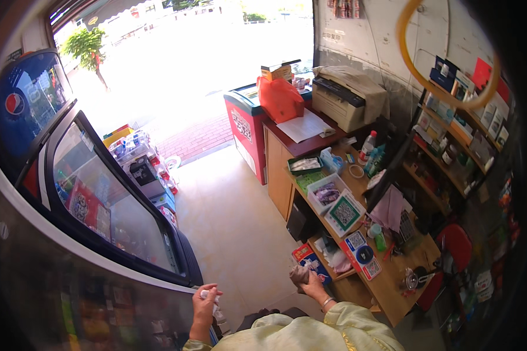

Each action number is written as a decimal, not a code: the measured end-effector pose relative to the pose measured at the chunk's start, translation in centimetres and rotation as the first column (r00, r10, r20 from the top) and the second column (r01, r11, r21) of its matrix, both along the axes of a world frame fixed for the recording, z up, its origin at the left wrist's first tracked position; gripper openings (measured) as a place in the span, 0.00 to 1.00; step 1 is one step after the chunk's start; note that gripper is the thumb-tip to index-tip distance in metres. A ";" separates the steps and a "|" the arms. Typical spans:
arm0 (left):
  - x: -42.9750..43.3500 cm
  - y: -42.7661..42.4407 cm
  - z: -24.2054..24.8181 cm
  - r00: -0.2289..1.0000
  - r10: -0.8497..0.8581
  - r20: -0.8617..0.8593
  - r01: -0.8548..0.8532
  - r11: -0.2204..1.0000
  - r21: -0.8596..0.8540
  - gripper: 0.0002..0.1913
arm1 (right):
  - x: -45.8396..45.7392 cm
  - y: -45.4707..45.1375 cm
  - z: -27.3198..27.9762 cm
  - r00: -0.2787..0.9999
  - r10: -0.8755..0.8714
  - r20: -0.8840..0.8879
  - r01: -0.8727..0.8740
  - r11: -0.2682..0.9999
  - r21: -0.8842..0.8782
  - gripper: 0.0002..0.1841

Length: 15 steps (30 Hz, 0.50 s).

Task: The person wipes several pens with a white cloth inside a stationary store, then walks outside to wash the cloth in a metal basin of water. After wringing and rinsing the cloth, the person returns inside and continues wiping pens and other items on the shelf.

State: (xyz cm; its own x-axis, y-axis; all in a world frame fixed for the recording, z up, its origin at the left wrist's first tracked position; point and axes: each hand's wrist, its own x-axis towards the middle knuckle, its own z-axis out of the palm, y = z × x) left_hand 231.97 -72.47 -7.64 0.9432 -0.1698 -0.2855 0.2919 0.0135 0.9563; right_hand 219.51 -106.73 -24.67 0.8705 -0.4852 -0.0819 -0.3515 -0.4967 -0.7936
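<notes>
My left hand (203, 306) is at the lower middle, beside the glass-door cooler, with its fingers curled around a small white item (205, 294). Whether that item is tissue or something firmer cannot be made out. To the right, my right hand (315, 288) grips a bunched grey-brown cloth (299, 275) in front of the wooden desk's open shelf. A metal bracelet (328, 300) circles the right wrist. Behind the cloth, a red and blue box (309, 259) leans by the shelf.
A cooler (114, 206) borders the left, with stacked packaged goods (147, 169) beyond it. On the right, a wooden desk (397, 287) bears a plastic bin (329, 193) and printed code signs (345, 213). A printer (340, 98) and red chest freezer (250, 136) stand near the doorway.
</notes>
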 end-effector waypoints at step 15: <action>32.6 3.5 -16.8 0.934 0.313 -0.171 -0.222 0.886 0.406 0.13 | 23.2 -12.0 -12.9 0.691 -0.387 -0.610 0.315 0.922 -0.227 0.22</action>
State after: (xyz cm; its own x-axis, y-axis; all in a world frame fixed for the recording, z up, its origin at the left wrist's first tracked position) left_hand 264.61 -68.92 -24.48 0.8396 0.2421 -0.4863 0.5360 -0.2236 0.8141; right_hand 242.75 -118.70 -37.58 0.3957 -0.7809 -0.4835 -0.9155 -0.2935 -0.2752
